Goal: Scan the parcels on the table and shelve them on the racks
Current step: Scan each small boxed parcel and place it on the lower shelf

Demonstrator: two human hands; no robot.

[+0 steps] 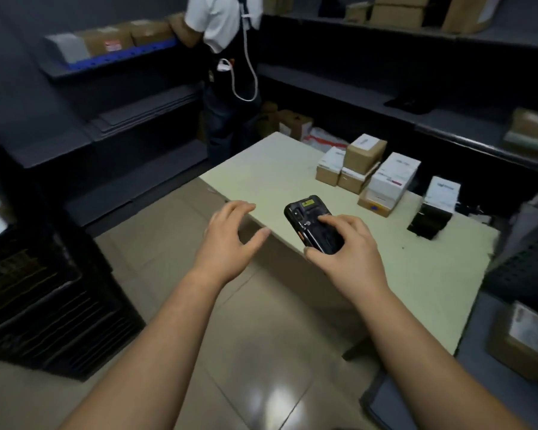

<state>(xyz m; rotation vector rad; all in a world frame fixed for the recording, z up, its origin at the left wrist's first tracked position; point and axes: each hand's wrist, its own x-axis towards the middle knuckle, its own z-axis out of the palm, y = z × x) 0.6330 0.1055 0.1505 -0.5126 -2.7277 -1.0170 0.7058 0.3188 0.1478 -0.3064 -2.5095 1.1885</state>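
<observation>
Black plastic scanner [312,223], rounded at the corners, yellow label at its far end, gripped in the right hand [345,252]: fingers curled over the top, thumb at the near side, above the near part of the table [277,178]. Left hand [227,234] spread and loosely curved, holding nothing, over the table's near left edge.

Table top pale, smooth and matt, rectangular. At its far right, a tight cluster of parcels [367,172]: brown cardboard boxes with white labels, some stacked, one tall white carton among them. Right of these and apart, a black boxy device [429,220] with a small white box [441,190] on or just behind it, hard to tell which.

Dark grey racks [121,125] along the left and far right walls, cardboard boxes on the upper shelves. At the far left rack, beyond the table, a person in a white shirt [221,23]. Black slatted crate [44,290] at near left. Glossy beige floor tiles [261,352].
</observation>
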